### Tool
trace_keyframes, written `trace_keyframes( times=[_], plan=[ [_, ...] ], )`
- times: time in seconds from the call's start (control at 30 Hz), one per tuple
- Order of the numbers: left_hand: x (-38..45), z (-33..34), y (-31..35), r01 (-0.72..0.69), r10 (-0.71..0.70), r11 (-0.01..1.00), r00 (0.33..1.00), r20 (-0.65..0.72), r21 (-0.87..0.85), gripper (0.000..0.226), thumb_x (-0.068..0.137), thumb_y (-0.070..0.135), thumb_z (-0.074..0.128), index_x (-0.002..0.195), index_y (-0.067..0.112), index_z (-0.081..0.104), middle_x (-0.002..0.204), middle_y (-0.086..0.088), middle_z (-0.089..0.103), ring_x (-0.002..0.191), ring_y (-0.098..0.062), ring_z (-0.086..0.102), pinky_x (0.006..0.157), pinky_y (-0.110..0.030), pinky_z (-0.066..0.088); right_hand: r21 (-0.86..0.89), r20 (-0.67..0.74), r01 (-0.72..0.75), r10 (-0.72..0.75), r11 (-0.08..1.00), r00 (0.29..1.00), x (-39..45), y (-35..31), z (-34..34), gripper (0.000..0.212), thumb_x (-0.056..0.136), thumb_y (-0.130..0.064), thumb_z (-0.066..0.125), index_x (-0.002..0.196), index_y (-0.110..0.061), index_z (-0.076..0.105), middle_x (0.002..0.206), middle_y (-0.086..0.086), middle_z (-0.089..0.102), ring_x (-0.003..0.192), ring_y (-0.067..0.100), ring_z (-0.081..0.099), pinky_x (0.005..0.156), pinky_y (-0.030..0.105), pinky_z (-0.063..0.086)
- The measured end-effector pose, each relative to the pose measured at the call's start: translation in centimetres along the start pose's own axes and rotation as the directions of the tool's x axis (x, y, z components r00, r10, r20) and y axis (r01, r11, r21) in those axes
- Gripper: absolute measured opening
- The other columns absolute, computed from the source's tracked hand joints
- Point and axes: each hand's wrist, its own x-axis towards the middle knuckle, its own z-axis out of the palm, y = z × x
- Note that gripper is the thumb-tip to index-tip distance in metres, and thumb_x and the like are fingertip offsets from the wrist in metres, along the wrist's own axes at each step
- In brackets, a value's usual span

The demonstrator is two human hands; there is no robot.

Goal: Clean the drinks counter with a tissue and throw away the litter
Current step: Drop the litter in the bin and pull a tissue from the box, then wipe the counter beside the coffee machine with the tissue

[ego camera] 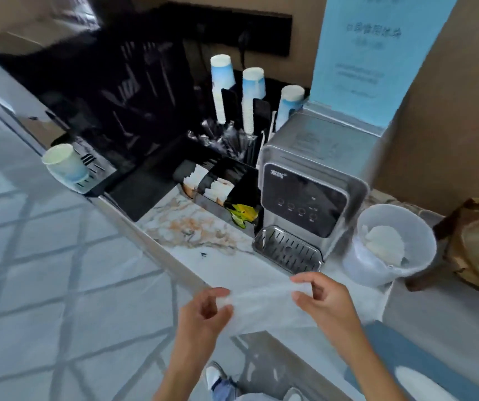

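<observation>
A thin white tissue (264,308) is stretched out between my two hands above the counter's front edge. My left hand (203,316) pinches its left corner and my right hand (326,299) pinches its right corner. The marble counter (192,224) shows orange-brown stains and a small dark speck (203,254) in front of the water dispenser (310,195). A small white bin (391,244) with crumpled tissue inside stands right of the dispenser. A paper cup (66,164) rests on the drip tray of the black coffee machine (110,91).
A black organiser (232,175) holds sachets, stirrers and three stacks of paper cups (249,94). A yellow-green packet (242,214) lies at its front corner. A brown bag (478,244) sits at the far right. A blue sign (377,53) stands behind the dispenser.
</observation>
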Motion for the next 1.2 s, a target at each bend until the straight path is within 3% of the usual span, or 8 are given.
trace_keyframes(
  times=[0.13, 0.33, 0.47, 0.6, 0.7, 0.83, 1.0, 1.2],
  plan=[
    [1.9, -4.3, -1.6, 0.038, -0.041, 0.999, 0.992, -0.118, -0.024, 0.019, 0.081, 0.011, 0.078, 0.082, 0.030, 0.076, 0.057, 0.001, 0.042, 0.056, -0.012, 0.040, 0.054, -0.028, 0.033, -0.103, 0.083, 0.061, -0.052, 0.993, 0.995, 2.9, -1.5, 5.2, 0.019, 0.085, -0.013, 0.073, 0.092, -0.030, 0.074, 0.050, -0.025, 0.050, 0.047, -0.003, 0.045, 0.050, 0.007, 0.036],
    [4.2, -9.5, -4.0, 0.075, -0.084, 0.996, 0.975, -0.203, -0.052, 0.015, 0.078, 0.010, 0.080, 0.068, 0.017, 0.071, 0.056, 0.003, 0.055, 0.053, -0.009, 0.048, 0.053, -0.017, 0.038, -0.263, 0.147, 0.119, -0.082, 0.957, 0.986, 6.9, -3.0, 11.7, 0.016, 0.084, -0.012, 0.074, 0.075, -0.024, 0.069, 0.070, -0.017, 0.058, 0.060, 0.003, 0.050, 0.057, 0.012, 0.039],
    [6.4, -11.6, -5.1, 0.121, -0.167, 0.963, 0.970, -0.179, -0.242, 0.016, 0.075, 0.014, 0.080, 0.074, 0.005, 0.066, 0.062, 0.006, 0.060, 0.057, -0.009, 0.050, 0.055, -0.018, 0.037, -0.317, 0.245, 0.129, -0.051, 0.940, 0.968, 9.8, -3.7, 14.8, 0.016, 0.087, -0.011, 0.073, 0.074, -0.017, 0.065, 0.099, -0.010, 0.060, 0.091, 0.002, 0.059, 0.077, 0.017, 0.042],
    [7.4, -11.0, -6.0, 0.183, -0.267, 0.895, 0.951, -0.159, -0.406, 0.019, 0.085, 0.005, 0.073, 0.071, 0.003, 0.061, 0.057, 0.002, 0.053, 0.057, -0.013, 0.044, 0.053, -0.024, 0.033, -0.380, 0.240, 0.104, -0.011, 0.919, 0.971, 10.6, -3.1, 15.8, 0.025, 0.090, -0.017, 0.070, 0.070, -0.025, 0.058, 0.059, -0.011, 0.048, 0.054, -0.005, 0.046, 0.054, 0.012, 0.036],
    [8.8, -9.3, -7.1, 0.274, -0.384, 0.841, 0.910, -0.157, -0.466, 0.019, 0.090, 0.006, 0.067, 0.072, 0.006, 0.061, 0.058, 0.002, 0.058, 0.057, -0.016, 0.049, 0.051, -0.022, 0.039, -0.406, 0.223, 0.083, 0.011, 0.910, 0.975, 12.9, -2.1, 16.7, 0.031, 0.093, -0.020, 0.066, 0.067, -0.027, 0.051, 0.052, -0.011, 0.036, 0.046, -0.001, 0.039, 0.048, 0.017, 0.034],
    [9.7, -7.0, -8.3, 0.375, -0.501, 0.711, 0.864, -0.055, -0.595, 0.012, 0.082, 0.000, 0.073, 0.094, 0.001, 0.075, 0.086, -0.014, 0.080, 0.075, -0.026, 0.074, 0.068, -0.038, 0.058, -0.470, 0.230, 0.084, 0.030, 0.879, 0.973, 15.7, -0.7, 17.8, 0.040, 0.094, -0.010, 0.061, 0.062, -0.025, 0.041, 0.056, -0.010, 0.031, 0.046, 0.002, 0.035, 0.047, 0.019, 0.027],
    [12.3, -5.0, -9.5, 0.374, -0.606, 0.743, 0.728, -0.320, -0.555, 0.007, 0.085, 0.001, 0.070, 0.087, 0.006, 0.074, 0.071, -0.004, 0.079, 0.063, -0.018, 0.072, 0.058, -0.036, 0.059, -0.552, 0.305, 0.100, 0.089, 0.828, 0.948, 21.0, 1.2, 19.5, 0.017, 0.093, -0.005, 0.056, 0.077, -0.006, 0.058, 0.067, 0.008, 0.056, 0.064, 0.022, 0.049, 0.054, 0.032, 0.034],
    [14.7, -4.1, -10.1, 0.363, -0.602, 0.765, 0.698, -0.389, -0.532, 0.005, 0.088, 0.006, 0.067, 0.091, 0.006, 0.071, 0.082, -0.011, 0.076, 0.067, -0.018, 0.066, 0.059, -0.029, 0.054, -0.602, 0.311, 0.131, 0.080, 0.788, 0.947, 24.0, 2.3, 21.3, 0.011, 0.096, -0.008, 0.054, 0.086, -0.009, 0.056, 0.084, 0.004, 0.061, 0.078, 0.026, 0.057, 0.059, 0.033, 0.043]
  ],
)
